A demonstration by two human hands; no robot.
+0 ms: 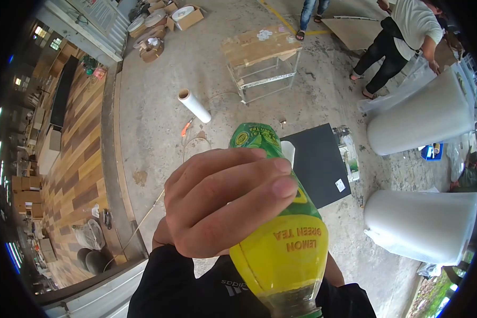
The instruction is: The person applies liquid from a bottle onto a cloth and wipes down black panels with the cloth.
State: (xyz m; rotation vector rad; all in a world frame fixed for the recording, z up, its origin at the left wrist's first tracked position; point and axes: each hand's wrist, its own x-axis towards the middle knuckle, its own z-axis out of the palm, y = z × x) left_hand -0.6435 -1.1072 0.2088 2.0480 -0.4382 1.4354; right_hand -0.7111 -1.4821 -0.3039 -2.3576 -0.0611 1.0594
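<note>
My left hand point(225, 199) is wrapped round a green and yellow drink bottle point(283, 254) close to the camera, with its fingers across the green upper part of the label. The printed letters, "LEMON GREEN TEA", appear upside down, and the narrow neck points down toward my chest. My thumb is hidden. Of my right arm only a bit of forearm shows beside the bottle, below the dark sleeve's edge; the right hand itself cannot be seen.
On the concrete floor are a white film roll point(197, 107), an orange-handled tool point(186, 127) and a black sheet point(318, 164). A wooden-topped stand point(259, 47) is ahead. Two large foam rolls point(421, 225) lie right. A person point(397, 42) bends at upper right; another's legs point(307, 16) show.
</note>
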